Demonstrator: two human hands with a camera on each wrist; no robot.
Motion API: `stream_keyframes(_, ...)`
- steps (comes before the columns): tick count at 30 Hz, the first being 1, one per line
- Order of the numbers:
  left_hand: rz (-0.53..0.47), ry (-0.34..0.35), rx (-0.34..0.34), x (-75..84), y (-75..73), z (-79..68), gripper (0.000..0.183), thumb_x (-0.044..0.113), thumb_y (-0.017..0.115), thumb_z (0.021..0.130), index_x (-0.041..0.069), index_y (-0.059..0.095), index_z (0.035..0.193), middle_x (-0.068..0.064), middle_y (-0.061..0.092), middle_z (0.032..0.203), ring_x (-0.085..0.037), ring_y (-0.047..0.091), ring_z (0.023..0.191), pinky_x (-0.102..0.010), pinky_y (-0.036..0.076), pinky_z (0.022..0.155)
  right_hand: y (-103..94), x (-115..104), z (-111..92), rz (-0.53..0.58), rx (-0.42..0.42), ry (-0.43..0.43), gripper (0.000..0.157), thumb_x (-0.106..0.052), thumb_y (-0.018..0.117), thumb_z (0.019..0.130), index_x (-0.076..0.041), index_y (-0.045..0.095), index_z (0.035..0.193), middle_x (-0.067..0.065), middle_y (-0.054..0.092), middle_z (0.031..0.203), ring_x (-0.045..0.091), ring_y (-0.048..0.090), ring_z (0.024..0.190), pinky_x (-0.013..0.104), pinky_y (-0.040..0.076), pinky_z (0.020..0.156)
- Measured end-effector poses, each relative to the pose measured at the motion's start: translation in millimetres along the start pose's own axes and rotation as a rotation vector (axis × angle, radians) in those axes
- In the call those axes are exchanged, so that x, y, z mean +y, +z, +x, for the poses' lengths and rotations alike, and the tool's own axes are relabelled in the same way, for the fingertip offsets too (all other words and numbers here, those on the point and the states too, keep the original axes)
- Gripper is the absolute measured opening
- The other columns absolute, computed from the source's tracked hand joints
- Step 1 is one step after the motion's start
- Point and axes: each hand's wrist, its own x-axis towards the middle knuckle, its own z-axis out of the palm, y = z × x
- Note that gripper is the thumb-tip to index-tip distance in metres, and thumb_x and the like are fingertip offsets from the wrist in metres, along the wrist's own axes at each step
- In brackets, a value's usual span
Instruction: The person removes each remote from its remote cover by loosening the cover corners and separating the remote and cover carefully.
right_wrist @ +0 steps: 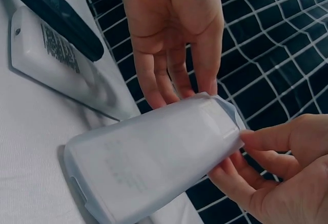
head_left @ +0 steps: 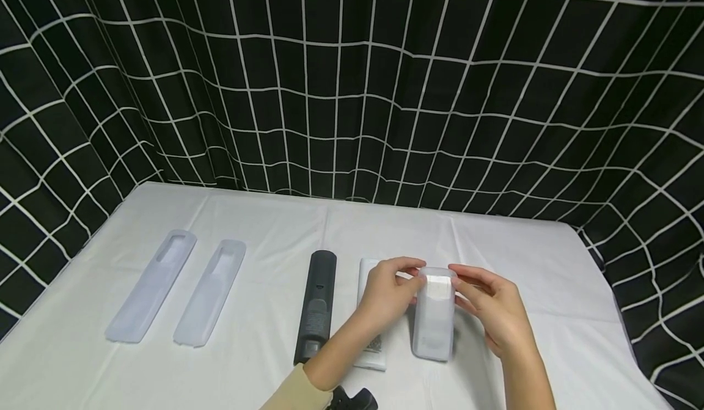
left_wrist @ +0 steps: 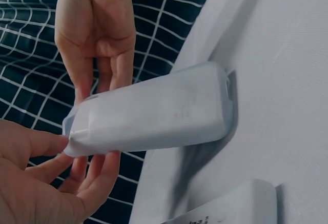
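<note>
A white remote control [head_left: 434,318] sits inside a translucent sleeve [left_wrist: 154,111], faint print showing through it. Its near end is down at the table, while the far end is raised between both hands. My left hand [head_left: 382,294] pinches the left edge of the sleeve's far end with thumb and fingers. On the opposite edge, my right hand [head_left: 497,309] pinches the same end, thumb on top and fingers beneath, as the right wrist view shows. A second white remote control [head_left: 374,358], with a printed label, lies partly hidden under my left forearm.
A dark remote control [head_left: 318,300] lies left of my left hand. Farther left are two empty translucent sleeves [head_left: 151,288], side by side on the white tablecloth [head_left: 264,336]. A small black object [head_left: 360,401] shows at the front edge. Behind hangs a black grid-patterned curtain [head_left: 352,92].
</note>
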Motion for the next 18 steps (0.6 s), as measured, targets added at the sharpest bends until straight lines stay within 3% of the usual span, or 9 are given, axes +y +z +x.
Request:
stream_keyframes(7, -0.008, 0.009, 0.007, 5.6, -2.6, 1.5, 0.027, 0.002, 0.068, 0.099, -0.003, 0.073, 0.125, -0.01, 0.071, 0.107, -0.012, 0.07, 0.073, -0.019, 0.058, 0.062, 3.2, -3.2, -1.6, 0.027, 0.017, -0.018, 0.044, -0.005, 0.064, 0.105, 0.012, 0.054, 0.145, 0.0, 0.066, 0.122, -0.001, 0.067, 0.101, 0.02, 0.06, 0.089)
stream_keyframes(18, 0.017, 0.029, 0.009, 3.9, -0.8, 3.7, 0.024, 0.002, 0.068, 0.1, -0.003, 0.075, 0.122, -0.009, 0.071, 0.105, -0.006, 0.07, 0.08, -0.019, 0.06, 0.066, 2.4, -3.0, -4.7, 0.039, 0.029, -0.017, 0.045, -0.005, 0.064, 0.105, 0.01, 0.055, 0.145, -0.001, 0.066, 0.121, -0.001, 0.067, 0.102, 0.021, 0.06, 0.09)
